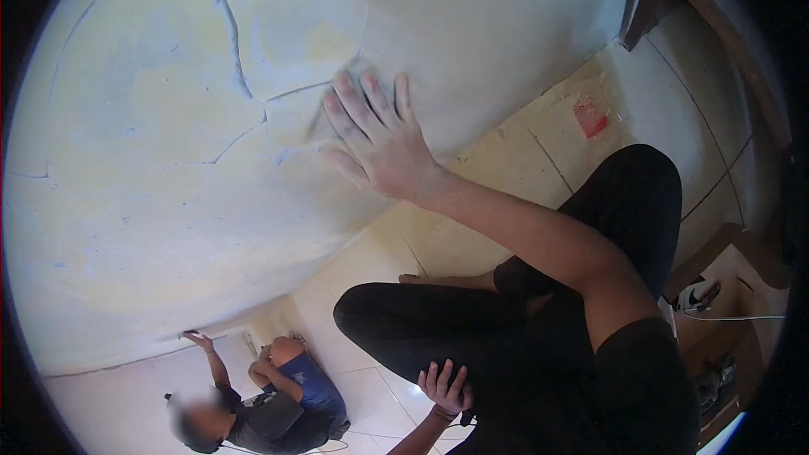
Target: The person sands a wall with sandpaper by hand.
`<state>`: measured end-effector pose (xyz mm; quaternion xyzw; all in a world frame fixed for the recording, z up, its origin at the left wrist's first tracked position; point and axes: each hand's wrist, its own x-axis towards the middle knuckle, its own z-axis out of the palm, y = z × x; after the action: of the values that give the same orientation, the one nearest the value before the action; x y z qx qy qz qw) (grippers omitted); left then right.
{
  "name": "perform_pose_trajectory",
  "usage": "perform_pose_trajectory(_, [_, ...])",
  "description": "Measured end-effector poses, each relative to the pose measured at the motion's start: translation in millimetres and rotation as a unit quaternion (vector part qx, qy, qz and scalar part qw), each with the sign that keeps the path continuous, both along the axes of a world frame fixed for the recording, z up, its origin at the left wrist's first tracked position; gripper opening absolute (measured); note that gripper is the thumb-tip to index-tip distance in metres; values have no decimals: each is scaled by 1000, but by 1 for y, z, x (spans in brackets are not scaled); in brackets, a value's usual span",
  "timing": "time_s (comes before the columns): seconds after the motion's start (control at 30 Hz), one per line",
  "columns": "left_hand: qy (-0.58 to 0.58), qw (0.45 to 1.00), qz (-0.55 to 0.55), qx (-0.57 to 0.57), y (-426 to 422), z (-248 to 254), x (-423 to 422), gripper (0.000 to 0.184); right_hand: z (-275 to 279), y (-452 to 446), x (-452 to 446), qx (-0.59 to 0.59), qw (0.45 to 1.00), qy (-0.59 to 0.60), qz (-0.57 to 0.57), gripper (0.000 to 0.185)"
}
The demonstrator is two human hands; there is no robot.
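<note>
My right hand [383,139] lies flat against the pale, cracked wall [286,25], its fingers spread and its thumb out to the side. The fingertips look dusty. A blurred grey edge shows around the fingers; I cannot make out whether it is a thin sheet or a mark on the wall. Dark cracks run above and left of the fingertips. Low in the view, my left hand [445,388] rests on my dark-clothed leg [421,320] with its fingers a little apart, and I see nothing in it.
Another person [278,413] sits on the floor at lower left, one hand against the wall. A red patch [592,115] marks the tiled floor [497,160]. An open box [737,329] with small items and a white cable stands at right. Dark wood [650,0] borders the wall.
</note>
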<state>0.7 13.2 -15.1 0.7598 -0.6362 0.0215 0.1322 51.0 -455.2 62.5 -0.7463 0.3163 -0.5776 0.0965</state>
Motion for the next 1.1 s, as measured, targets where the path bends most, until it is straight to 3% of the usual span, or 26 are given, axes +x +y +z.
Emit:
perform_pose_trajectory(0.1, [-4,1000,-15,7,-1,-1,3,38,-23,-10,2,-44,998,36,1,57])
perform_pose_trajectory(0.23, [5,1000,-20,13,-4,3,5,38,-149,17,2,37,975,207,77,53])
perform_pose_trajectory(0.27, [8,1000,-22,13,-5,4,5,38,-151,20,0,47,973,212,78,53])
perform_pose_trajectory(0.37, [4,1000,1,9,-5,5,0,38,-144,25,2,47,980,179,79,52])
perform_pose_trajectory(0.5, [-10,1000,8,1,-2,0,0,36,6,-3,-3,24,1000,16,12,58])
perform_pose_trajectory(0.57, [-3,1000,-6,3,-1,1,3,37,20,-10,-5,18,1000,9,-3,59])
perform_pose_trajectory(0.63, [3,1000,-16,0,-3,0,3,38,-3,-17,-3,-12,999,42,-10,59])
perform_pose_trajectory(0.77, [-1,1000,-21,5,-5,1,6,38,-126,6,5,-24,988,147,39,54])
perform_pose_trajectory(0.87, [-4,1000,-20,10,-2,2,4,39,-147,9,0,1,987,140,81,54])
perform_pose_trajectory(0.93, [-1,1000,-13,9,-2,2,1,39,-112,10,7,11,992,118,46,56])
perform_pose_trajectory(1.03, [-5,1000,-4,5,-3,1,-1,39,-18,1,1,21,998,51,32,57])
perform_pose_trajectory(1.1, [-6,1000,-5,3,-1,1,0,38,23,-13,-13,-26,999,11,14,58])
